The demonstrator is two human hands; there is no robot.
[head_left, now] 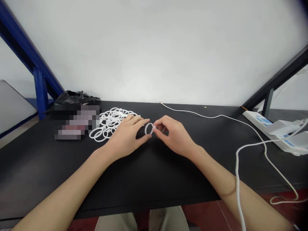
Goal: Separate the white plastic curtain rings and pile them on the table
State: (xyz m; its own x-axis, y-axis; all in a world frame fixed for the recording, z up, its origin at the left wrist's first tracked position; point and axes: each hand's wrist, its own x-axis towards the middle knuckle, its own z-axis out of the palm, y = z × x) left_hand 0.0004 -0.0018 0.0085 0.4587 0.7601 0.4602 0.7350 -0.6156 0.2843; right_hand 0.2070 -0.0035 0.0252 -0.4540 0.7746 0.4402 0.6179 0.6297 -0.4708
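Note:
A white curtain ring (146,129) stands tilted above the black table, with a small piece at its right side. The fingertips of my right hand (172,133) pinch it there; the pinched part is mostly hidden. My left hand (128,133) lies to the left of the ring, its thumb and fingers apart. Its thumb tip is at the ring's lower edge, and whether it touches cannot be told. Behind my left hand is a loose pile of white curtain rings (106,123), partly covered by that hand.
A black plastic bag (74,98) and a blurred-out item (77,123) lie at the left of the black table (144,179). A white cable (197,113) runs across the back to the right, and another passes over my right forearm. White power strips (262,123) lie far right.

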